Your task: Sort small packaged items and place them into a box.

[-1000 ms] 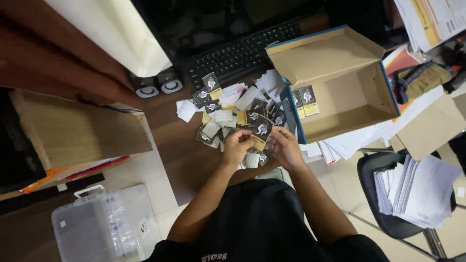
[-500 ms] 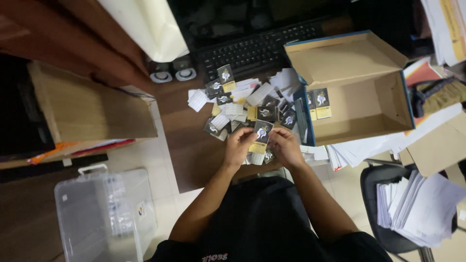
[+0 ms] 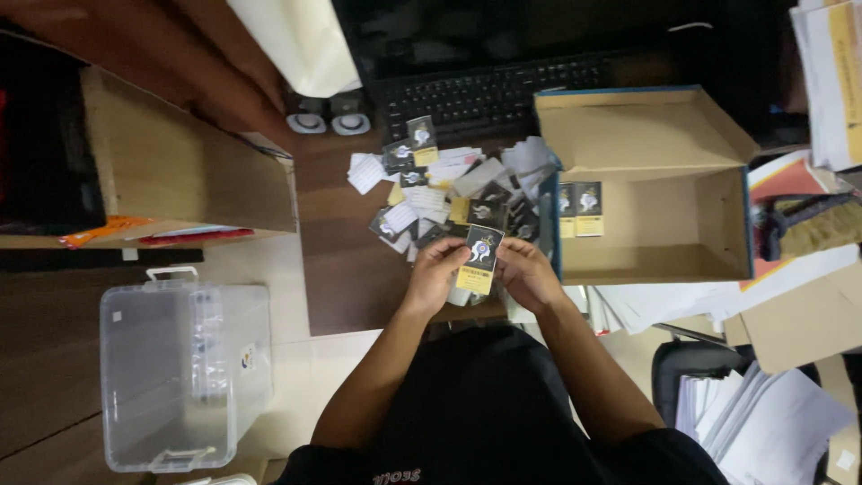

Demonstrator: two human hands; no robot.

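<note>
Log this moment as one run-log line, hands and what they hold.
left hand: grips packet | right hand: grips packet | black-and-yellow packet: held above desk | packet pile: behind | cardboard box: open, right

Packets (image 3: pixel 440 193) lie on the desk (image 3: pixel 346 278), keyboard (image 3: pixel 489 94) behind, open box (image 3: pixel 651 202) right

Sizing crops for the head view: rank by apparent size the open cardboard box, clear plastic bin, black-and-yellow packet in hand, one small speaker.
1. open cardboard box with its flap
2. clear plastic bin; it sits lower, on the floor, so true size against the box is unsure
3. black-and-yellow packet, held by left hand and right hand
4. small speaker, about packet-sized; a close call
</note>
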